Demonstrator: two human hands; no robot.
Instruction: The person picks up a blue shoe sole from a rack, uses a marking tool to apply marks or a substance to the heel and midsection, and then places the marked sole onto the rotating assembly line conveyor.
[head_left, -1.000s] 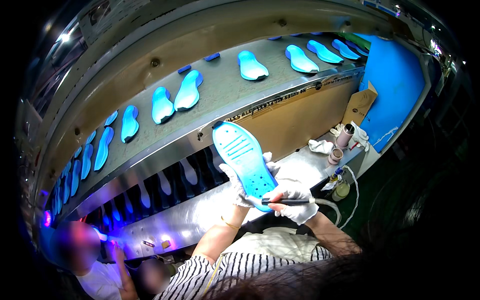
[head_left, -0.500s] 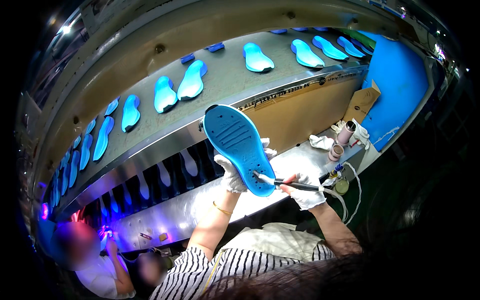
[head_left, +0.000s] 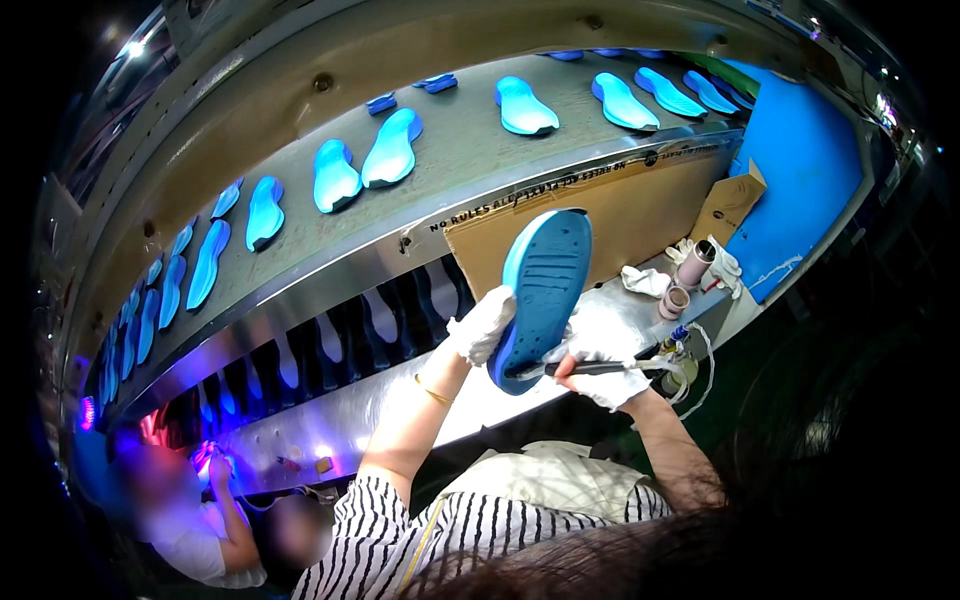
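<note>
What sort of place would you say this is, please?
Probably a footwear workshop: blue soles lie along a grey belt; the gloved left hand holds another sole, the right hand a brush-like tool.

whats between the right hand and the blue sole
In the head view, a slim black tool extends from the right hand over the near end of the blue sole; contact is unclear.

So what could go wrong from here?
Three things, perhaps. The left hand holds the blue sole tilted up, so a loose grip might let it slip. The right hand has the black-handled tool at the sole's lower end; a jolt could send it off course. And the small pink container stands on the right-hand side, where a wide swing might tip it.
</note>
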